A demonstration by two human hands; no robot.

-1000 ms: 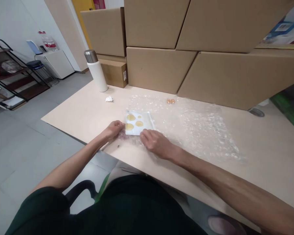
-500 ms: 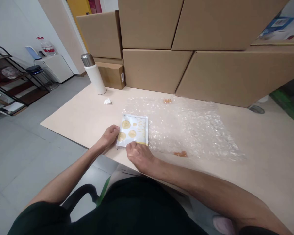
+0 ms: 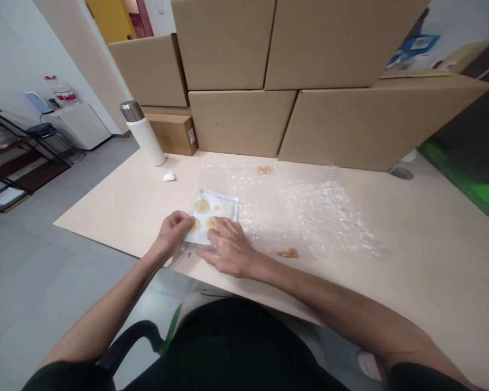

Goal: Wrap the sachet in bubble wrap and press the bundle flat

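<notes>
A small white packet with yellow circles lies on the near left corner of a clear bubble wrap sheet spread over the beige table. My left hand grips the packet's left edge with curled fingers. My right hand lies flat on the packet's near part, fingers stretched out and pressing it down.
A white flask with a steel cap stands at the back left. Stacked cardboard boxes wall the far side. A crumpled white scrap and two small orange bits lie on the table. Shelving stands far left.
The packet was pulled toward the near table edge, then my right hand slid up from its near edge and flattened on top. My left hand kept its hold on the left side.
</notes>
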